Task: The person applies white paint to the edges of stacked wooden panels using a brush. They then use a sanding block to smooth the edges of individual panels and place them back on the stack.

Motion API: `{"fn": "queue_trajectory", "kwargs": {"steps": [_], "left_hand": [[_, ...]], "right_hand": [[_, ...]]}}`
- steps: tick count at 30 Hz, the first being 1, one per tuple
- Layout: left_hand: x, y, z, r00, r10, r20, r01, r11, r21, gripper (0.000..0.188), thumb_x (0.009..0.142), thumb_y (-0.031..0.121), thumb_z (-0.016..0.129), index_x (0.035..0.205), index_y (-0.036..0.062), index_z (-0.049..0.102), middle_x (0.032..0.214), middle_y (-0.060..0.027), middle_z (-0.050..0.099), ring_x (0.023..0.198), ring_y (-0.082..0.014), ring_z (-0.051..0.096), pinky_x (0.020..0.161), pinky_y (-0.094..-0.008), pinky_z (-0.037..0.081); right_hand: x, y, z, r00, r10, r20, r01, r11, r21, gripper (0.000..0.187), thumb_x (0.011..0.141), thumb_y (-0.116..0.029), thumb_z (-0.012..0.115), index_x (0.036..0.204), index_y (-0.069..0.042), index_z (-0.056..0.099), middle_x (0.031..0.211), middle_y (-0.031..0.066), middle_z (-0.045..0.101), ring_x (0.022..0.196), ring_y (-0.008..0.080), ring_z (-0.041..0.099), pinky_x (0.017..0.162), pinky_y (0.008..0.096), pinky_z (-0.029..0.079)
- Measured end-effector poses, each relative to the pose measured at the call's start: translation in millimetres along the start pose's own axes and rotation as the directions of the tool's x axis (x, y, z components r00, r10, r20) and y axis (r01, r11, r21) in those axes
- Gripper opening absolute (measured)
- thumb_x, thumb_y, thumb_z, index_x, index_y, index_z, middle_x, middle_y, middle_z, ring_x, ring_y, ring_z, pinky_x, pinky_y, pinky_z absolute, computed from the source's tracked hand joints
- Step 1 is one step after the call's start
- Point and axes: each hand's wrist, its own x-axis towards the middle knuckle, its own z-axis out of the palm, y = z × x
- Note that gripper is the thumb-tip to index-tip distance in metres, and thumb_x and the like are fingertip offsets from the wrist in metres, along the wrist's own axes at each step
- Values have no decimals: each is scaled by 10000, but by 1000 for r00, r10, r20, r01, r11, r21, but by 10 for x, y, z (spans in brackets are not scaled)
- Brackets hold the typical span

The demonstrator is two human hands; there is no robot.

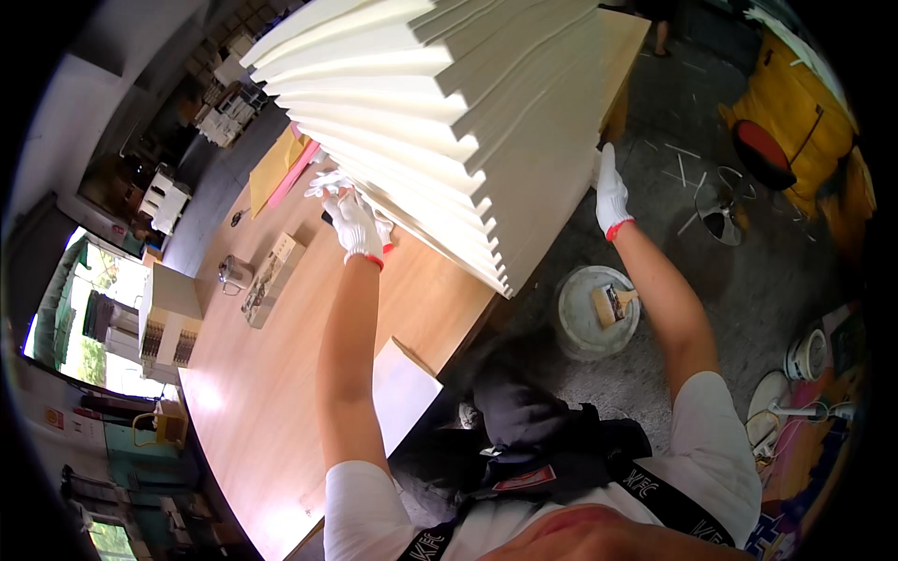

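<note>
A tall stack of cream-white paper sections (374,103), its edges stepped in uneven layers, rises on the wooden table in front of me. My left hand (355,226), in a white knitted glove with a red cuff, is beside the stack's lower left edge. Its fingers are partly visible and look apart; whether they touch the paper I cannot tell. Just behind it lies a loose white glove (325,181), with a small dark item partly hidden near the fingers. My right hand (612,194), gloved alike, is at the stack's right side with its fingers stretched out.
On the wooden table (281,374) are a long box (271,280), a metal mug (236,273), scissors (238,217), yellow sheets (277,170) and a white sheet (400,393). Below my right arm stands a round bucket (572,327) with a brush (613,304) on it. A fan (718,217) stands farther right.
</note>
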Motion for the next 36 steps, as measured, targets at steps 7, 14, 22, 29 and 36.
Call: {"fn": "queue_trajectory", "kwargs": {"steps": [7,14,22,29,36], "left_hand": [[-1219,1522,275,507,781,365,-844,535,30,778,965,484,571,1532,30,294,1586,-171,298,1397,-305,377,1173,-429,262],[-1762,2431,924,107,744,660,-993,48,108,641,938,447,631,1424,60,470,1461,-164,471,1370,-311,430,1144,-428,316],[-1880,2383,1091,397,562,726,-896,65,439,409,912,419,638,1170,102,631,1143,-134,645,1105,-330,585,908,-411,483],[-1778,2191,1035,119,716,688,-943,-137,305,373,903,363,669,1122,63,635,1063,-118,638,1033,-318,592,858,-415,489],[-1690,2184,1309,37,711,702,-942,-209,262,344,937,306,672,1187,74,630,1111,-151,621,1059,-280,590,942,-390,452]], "right_hand": [[-197,-1047,192,911,-412,-9,395,868,301,663,1016,-508,460,1412,22,499,1442,119,536,1339,219,490,1129,320,337],[19,-2735,616,688,-720,97,619,651,439,361,1009,-391,526,1247,-139,625,1152,27,683,979,187,667,845,355,513],[-13,-3183,859,797,-533,284,468,842,267,612,947,-522,572,1454,-185,507,1460,91,522,1337,231,479,1112,360,347],[-234,-3073,945,699,-678,228,701,712,-31,579,991,-506,495,1425,-124,513,1472,153,493,1363,298,456,1121,370,332],[-14,-3325,772,585,-786,199,802,598,5,531,986,-481,523,1371,-114,537,1406,132,543,1327,303,468,1081,389,370]]}}
